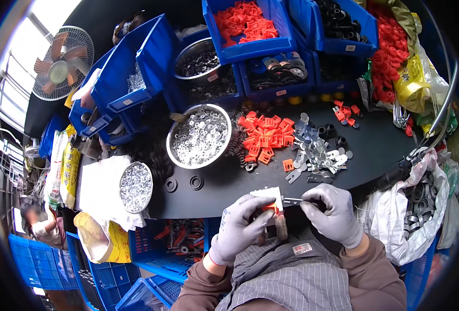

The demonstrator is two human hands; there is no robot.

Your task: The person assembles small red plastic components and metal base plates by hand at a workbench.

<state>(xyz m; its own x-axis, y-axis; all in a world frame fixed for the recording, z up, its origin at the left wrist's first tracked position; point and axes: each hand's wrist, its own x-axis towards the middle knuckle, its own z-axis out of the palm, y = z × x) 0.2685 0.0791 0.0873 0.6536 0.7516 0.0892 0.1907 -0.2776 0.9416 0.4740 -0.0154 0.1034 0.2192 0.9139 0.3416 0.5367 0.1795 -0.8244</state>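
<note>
Gloved in pale grey fabric, the right hand [336,213] pinches a slim, flat metal strip [293,201] over the near edge of a black tabletop [362,160]. The strip's long axis runs sideways, its free end pointing left, close to the orange plastic piece [272,208] gripped by the left hand [239,224]; contact is unclear. Beyond lie angular orange clips [265,133] and shiny, round-ended metal tabs [316,154].

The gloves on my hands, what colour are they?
Light grey, on both the left hand and the right hand; it shows best in the head view.
</note>
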